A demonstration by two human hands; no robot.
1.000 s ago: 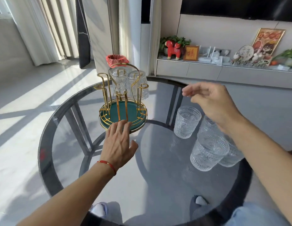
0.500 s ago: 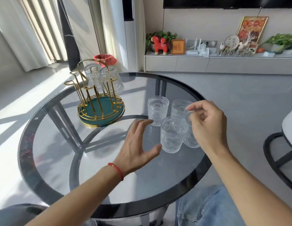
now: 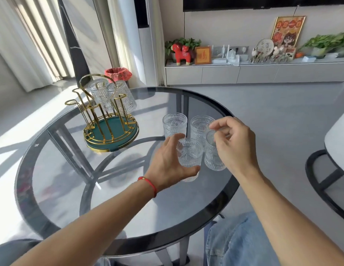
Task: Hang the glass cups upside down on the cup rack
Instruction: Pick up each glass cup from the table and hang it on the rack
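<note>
This is a home living room. A round glass table [image 3: 58,189] stands on a pale floor, and a low TV cabinet [image 3: 244,73] along the wall carries a red toy horse [image 3: 181,52], potted plants [image 3: 324,43], and a framed picture [image 3: 287,31]. Sheer curtains [image 3: 33,35] cover a sunlit window.

Embossed clear glass cups [image 3: 174,124] — glossy gold wire rack [image 3: 102,116] (green base).

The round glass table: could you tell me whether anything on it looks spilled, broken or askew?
Nothing stands out. Four embossed glass cups stand upright together; two hang inverted on the gold wire cup rack, which sits level.
</note>
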